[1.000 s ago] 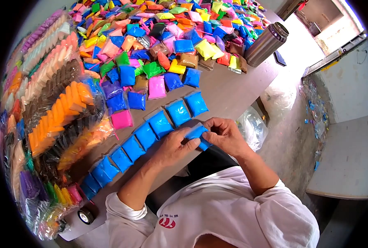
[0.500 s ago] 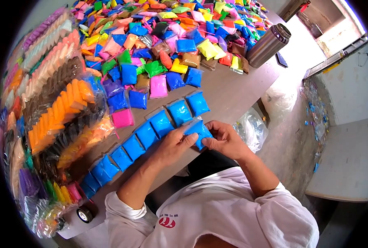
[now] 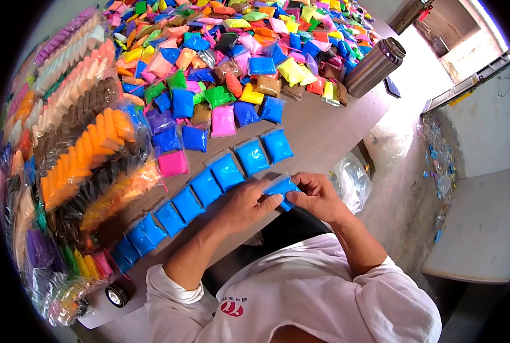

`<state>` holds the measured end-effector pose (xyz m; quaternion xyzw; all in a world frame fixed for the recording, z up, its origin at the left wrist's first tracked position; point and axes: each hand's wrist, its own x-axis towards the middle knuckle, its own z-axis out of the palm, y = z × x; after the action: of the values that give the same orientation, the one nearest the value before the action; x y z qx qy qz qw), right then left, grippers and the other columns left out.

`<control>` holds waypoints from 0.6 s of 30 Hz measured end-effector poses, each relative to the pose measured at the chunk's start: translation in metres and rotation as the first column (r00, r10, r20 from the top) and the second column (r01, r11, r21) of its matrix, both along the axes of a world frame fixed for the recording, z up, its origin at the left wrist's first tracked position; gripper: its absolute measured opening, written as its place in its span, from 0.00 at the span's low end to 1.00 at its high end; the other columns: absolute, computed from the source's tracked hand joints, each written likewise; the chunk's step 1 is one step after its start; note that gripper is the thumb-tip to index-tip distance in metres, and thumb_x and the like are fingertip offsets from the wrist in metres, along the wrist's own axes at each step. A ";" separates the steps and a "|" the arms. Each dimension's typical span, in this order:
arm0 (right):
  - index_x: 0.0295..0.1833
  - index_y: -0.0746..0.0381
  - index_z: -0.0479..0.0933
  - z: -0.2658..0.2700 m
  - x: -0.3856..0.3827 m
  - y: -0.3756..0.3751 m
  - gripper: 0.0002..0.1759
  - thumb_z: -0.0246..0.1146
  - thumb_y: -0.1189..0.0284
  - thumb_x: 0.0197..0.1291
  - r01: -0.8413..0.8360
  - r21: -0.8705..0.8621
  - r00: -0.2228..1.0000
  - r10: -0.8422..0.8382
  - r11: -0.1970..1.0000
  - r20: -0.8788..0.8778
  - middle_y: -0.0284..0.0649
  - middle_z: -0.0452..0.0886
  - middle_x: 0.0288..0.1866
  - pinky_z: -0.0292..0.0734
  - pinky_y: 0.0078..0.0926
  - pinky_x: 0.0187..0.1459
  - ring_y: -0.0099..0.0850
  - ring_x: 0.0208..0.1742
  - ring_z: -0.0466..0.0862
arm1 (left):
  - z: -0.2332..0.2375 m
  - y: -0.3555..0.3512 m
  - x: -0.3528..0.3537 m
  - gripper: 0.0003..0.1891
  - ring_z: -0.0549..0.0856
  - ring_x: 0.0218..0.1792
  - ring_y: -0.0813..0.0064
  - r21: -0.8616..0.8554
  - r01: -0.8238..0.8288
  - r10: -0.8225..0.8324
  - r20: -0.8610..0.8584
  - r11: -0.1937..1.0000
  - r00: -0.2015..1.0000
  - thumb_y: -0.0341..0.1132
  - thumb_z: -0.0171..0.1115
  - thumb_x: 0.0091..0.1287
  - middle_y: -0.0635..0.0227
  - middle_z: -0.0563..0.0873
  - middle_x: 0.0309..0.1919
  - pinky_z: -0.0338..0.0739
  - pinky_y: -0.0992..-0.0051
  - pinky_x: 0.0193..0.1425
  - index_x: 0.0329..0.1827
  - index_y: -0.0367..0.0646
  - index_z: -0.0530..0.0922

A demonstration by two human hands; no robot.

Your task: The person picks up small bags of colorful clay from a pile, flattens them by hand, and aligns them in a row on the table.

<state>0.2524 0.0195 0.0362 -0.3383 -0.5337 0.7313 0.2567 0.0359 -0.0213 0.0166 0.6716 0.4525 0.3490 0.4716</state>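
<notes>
A blue packet (image 3: 282,188) in clear wrap is held between both hands near the table's front edge. My left hand (image 3: 253,204) pinches its left side with the thumb on top, and my right hand (image 3: 316,196) grips its right side between thumb and fingers. Beyond and to the left of my hands, several similar blue packets (image 3: 187,204) lie in a slanting row on the brown table (image 3: 315,123). The two at the upper right end of the row lie just beyond my hands.
A large heap of mixed coloured packets (image 3: 249,51) covers the far side. Sorted stacks, including orange packets (image 3: 89,151), line the left. A metal flask (image 3: 375,67) stands at the back right near a dark phone (image 3: 391,87). Clear plastic bags (image 3: 352,180) lie beyond the right edge.
The held blue packet has tilted and sits slightly further right, with both hands still on it. The whole view has shifted slightly; the row looks the same.
</notes>
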 end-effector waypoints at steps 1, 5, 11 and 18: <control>0.47 0.69 0.79 0.000 0.001 0.000 0.09 0.64 0.74 0.67 -0.014 0.007 1.000 0.014 1.000 0.014 0.32 0.81 0.41 0.74 0.21 0.48 0.18 0.43 0.77 | 0.002 0.000 0.000 0.23 0.82 0.39 0.47 0.012 0.011 -0.011 -0.004 1.000 1.000 0.52 0.55 0.73 0.47 0.83 0.37 0.76 0.59 0.42 0.51 0.37 0.77; 0.46 0.68 0.79 0.005 -0.002 -0.003 0.09 0.64 0.74 0.67 0.009 0.009 1.000 -0.010 1.000 0.029 0.31 0.81 0.41 0.74 0.21 0.47 0.18 0.44 0.76 | -0.001 0.001 -0.002 0.25 0.83 0.40 0.64 -0.048 0.012 -0.013 -0.020 0.999 1.000 0.52 0.56 0.73 0.57 0.83 0.38 0.76 0.67 0.45 0.60 0.38 0.76; 0.47 0.68 0.80 -0.001 0.013 0.013 0.09 0.64 0.73 0.67 0.086 0.147 0.995 -0.093 0.985 0.041 0.32 0.82 0.42 0.75 0.22 0.46 0.19 0.42 0.77 | 0.010 0.000 0.002 0.15 0.84 0.38 0.55 0.022 0.000 0.001 -0.028 1.000 1.000 0.44 0.58 0.72 0.54 0.84 0.34 0.77 0.65 0.43 0.42 0.38 0.80; 0.47 0.70 0.82 -0.015 0.017 0.098 0.12 0.64 0.70 0.67 0.229 0.421 0.860 -0.385 0.878 0.334 0.31 0.82 0.33 0.73 0.22 0.37 0.18 0.34 0.76 | 0.012 -0.004 0.005 0.08 0.85 0.39 0.56 0.142 0.011 0.017 -0.198 0.990 0.980 0.37 0.60 0.68 0.61 0.85 0.34 0.78 0.64 0.42 0.37 0.40 0.80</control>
<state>0.2695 0.1177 0.0210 -0.5115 -0.6402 0.4800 0.3134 0.0408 -0.0251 0.0286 0.7344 0.4723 0.3122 0.3744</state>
